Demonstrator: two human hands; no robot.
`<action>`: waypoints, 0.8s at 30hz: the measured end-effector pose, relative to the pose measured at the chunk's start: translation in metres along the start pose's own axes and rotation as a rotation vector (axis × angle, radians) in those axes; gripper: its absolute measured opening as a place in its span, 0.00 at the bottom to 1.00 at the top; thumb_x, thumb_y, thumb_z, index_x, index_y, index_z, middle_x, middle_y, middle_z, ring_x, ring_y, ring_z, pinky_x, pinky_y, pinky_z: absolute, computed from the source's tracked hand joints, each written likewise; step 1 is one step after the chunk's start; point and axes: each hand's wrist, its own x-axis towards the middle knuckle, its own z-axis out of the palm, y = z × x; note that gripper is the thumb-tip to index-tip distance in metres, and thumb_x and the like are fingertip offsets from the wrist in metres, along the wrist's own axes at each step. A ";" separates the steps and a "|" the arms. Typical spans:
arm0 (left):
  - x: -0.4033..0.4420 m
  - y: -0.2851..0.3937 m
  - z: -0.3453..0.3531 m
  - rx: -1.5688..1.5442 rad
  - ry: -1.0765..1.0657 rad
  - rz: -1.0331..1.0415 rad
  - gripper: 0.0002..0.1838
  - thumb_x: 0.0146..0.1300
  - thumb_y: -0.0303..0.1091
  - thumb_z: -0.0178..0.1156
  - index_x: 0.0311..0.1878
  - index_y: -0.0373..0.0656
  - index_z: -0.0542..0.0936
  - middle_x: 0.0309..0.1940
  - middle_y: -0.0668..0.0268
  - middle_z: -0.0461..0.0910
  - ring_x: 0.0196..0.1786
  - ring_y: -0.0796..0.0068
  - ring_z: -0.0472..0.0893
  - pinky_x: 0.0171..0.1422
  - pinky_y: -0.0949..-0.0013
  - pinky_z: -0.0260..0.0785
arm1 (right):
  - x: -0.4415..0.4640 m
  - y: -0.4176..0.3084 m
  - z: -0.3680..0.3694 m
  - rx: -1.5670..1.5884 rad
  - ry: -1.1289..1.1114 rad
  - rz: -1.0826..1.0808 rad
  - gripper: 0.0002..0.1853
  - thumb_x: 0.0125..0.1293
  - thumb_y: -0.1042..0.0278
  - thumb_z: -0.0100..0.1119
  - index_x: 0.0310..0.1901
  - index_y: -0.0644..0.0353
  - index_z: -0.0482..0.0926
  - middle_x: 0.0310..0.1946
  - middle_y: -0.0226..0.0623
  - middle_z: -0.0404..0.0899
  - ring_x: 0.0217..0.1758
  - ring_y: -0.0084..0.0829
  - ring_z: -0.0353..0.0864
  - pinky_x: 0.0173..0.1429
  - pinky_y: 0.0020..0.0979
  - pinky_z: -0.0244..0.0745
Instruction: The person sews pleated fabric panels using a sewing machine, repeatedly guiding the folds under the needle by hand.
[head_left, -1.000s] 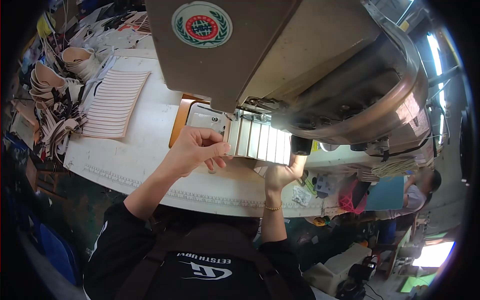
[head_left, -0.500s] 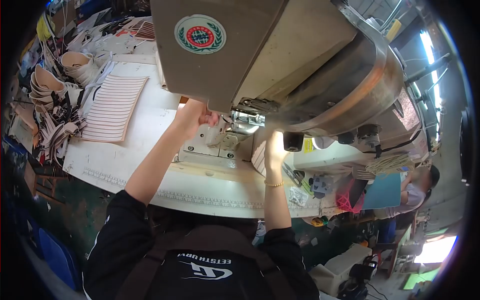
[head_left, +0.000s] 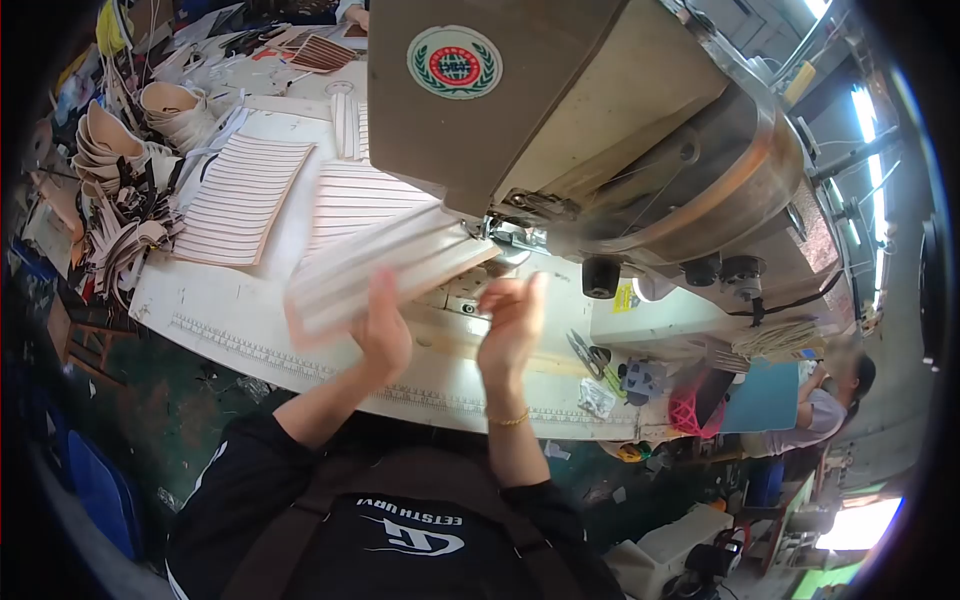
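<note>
A striped panel (head_left: 350, 275), blurred by motion, lies tilted on the sewing machine's bed, its right corner under the needle area (head_left: 485, 228). My left hand (head_left: 383, 340) is at the panel's near edge, fingers apart and smeared; whether it touches the panel is unclear. To the right, just in front of the needle area, my right hand (head_left: 508, 330) has its thumb raised and its fingers loosely bent, with nothing seen in them. Another striped panel (head_left: 365, 195) lies partly beneath the blurred one.
The sewing machine head (head_left: 480, 130) overhangs the work. A striped panel (head_left: 240, 200) lies at left beside stacked curved pieces (head_left: 110, 150). Scissors (head_left: 585, 350) and a pink basket (head_left: 690, 410) sit at right. Another person (head_left: 825, 405) is at far right; a hand (head_left: 355, 14) shows at the top.
Both hands have come back from the machine toward me, the right one also moving left. A striped panel now spreads left of the needle. The view has shifted slightly.
</note>
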 end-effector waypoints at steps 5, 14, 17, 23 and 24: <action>-0.024 0.038 -0.020 -0.661 -0.196 -0.143 0.24 0.59 0.36 0.49 0.57 0.35 0.62 0.51 0.56 0.69 0.49 0.70 0.69 0.54 0.70 0.60 | -0.025 -0.018 0.042 0.048 0.024 0.204 0.11 0.63 0.68 0.49 0.25 0.63 0.73 0.20 0.28 0.70 0.23 0.14 0.60 0.28 0.14 0.55; -0.032 0.039 -0.098 -1.390 -0.374 -0.629 0.32 0.63 0.47 0.41 0.67 0.41 0.50 0.64 0.56 0.57 0.64 0.63 0.62 0.68 0.61 0.53 | -0.022 -0.035 0.035 -0.183 0.065 0.193 0.12 0.62 0.67 0.53 0.22 0.62 0.72 0.17 0.22 0.65 0.20 0.12 0.55 0.25 0.14 0.50; -0.021 0.047 -0.100 -1.299 -0.362 -0.894 0.30 0.64 0.42 0.40 0.67 0.42 0.49 0.65 0.57 0.56 0.65 0.64 0.61 0.68 0.62 0.52 | -0.018 -0.035 0.033 -0.170 0.059 0.175 0.12 0.61 0.68 0.53 0.21 0.61 0.71 0.16 0.21 0.64 0.20 0.12 0.54 0.25 0.14 0.50; -0.031 0.026 -0.107 -1.303 -0.547 -0.785 0.32 0.63 0.27 0.37 0.69 0.50 0.37 0.69 0.62 0.43 0.70 0.65 0.48 0.71 0.61 0.46 | -0.014 -0.035 0.027 -0.265 0.054 0.177 0.11 0.60 0.68 0.55 0.23 0.63 0.73 0.17 0.23 0.66 0.20 0.12 0.57 0.25 0.13 0.53; -0.029 0.024 -0.106 -1.254 -0.562 -0.773 0.31 0.64 0.27 0.37 0.68 0.49 0.39 0.69 0.62 0.44 0.70 0.65 0.49 0.71 0.61 0.47 | -0.013 -0.036 0.028 -0.266 0.059 0.163 0.11 0.60 0.68 0.55 0.23 0.64 0.74 0.17 0.23 0.67 0.20 0.12 0.57 0.25 0.13 0.53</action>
